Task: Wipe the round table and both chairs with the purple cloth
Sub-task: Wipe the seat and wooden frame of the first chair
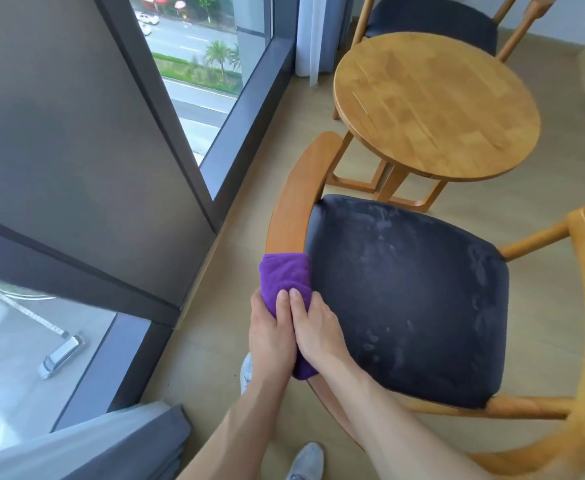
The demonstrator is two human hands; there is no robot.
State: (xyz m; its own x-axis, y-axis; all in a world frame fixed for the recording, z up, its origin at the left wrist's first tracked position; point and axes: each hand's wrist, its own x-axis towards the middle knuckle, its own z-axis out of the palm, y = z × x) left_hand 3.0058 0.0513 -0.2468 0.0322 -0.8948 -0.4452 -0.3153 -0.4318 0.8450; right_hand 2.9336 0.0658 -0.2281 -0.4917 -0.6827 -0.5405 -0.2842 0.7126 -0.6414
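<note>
The purple cloth [286, 277] is wrapped over the left wooden armrest [296, 195] of the near chair, whose dark seat cushion [408, 299] shows pale smudges. My left hand [270, 336] and my right hand [318, 332] lie side by side on the cloth, both pressing and gripping it around the armrest. The round wooden table [436, 105] stands beyond the near chair. Behind the table is the second chair [433, 19], with a dark seat and a wooden frame, partly hidden by the tabletop.
A tall window with a dark frame [249, 109] runs along the left, close to the near chair. Curtain fabric [118, 445] bunches at the lower left and a sheer curtain [313, 32] hangs at the far corner. My shoes [305, 462] stand on the pale wood floor.
</note>
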